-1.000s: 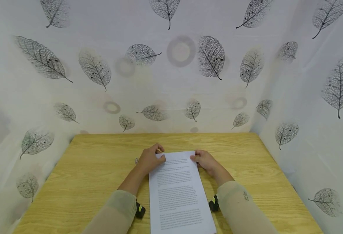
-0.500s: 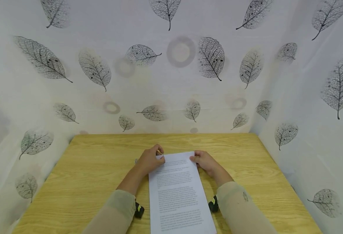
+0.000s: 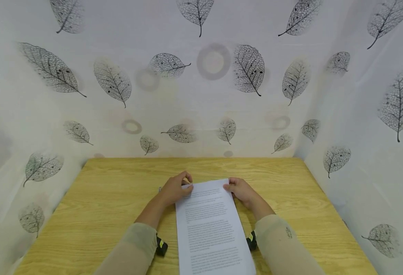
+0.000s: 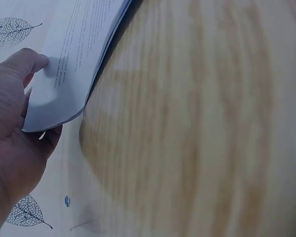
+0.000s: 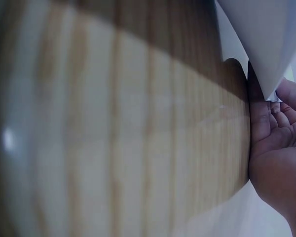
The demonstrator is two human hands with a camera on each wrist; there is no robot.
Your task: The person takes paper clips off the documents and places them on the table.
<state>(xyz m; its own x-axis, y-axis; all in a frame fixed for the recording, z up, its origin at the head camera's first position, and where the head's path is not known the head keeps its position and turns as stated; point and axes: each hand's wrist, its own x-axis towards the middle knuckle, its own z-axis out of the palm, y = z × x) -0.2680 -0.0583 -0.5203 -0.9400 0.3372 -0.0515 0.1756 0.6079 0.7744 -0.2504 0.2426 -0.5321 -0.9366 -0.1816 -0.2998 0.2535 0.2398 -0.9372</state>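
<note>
A stack of white printed sheets of paper (image 3: 210, 225) stands between both hands, its far edge raised toward the back of the table. My left hand (image 3: 174, 190) holds the far left corner, thumb on the printed side. In the left wrist view, other fingers of the left hand (image 4: 17, 133) reach behind the sheets (image 4: 64, 94). A tiny glint shows by these fingertips in the head view; I cannot tell what it is. My right hand (image 3: 243, 190) pinches the far right corner. The right wrist view shows the right hand (image 5: 281, 133) with its thumb against the paper's corner (image 5: 266, 64).
A small paper clip (image 4: 67, 201) lies on the wooden table (image 3: 119, 210), left of my left hand. Black wrist cameras sit at both wrists, the left camera (image 3: 162, 246) beside the sheets. A leaf-patterned white curtain (image 3: 201, 95) encloses the back and sides.
The left hand has shifted very slightly toward me, and the lower part of the sheets has moved a little to the right. The right hand keeps its hold on the corner.
</note>
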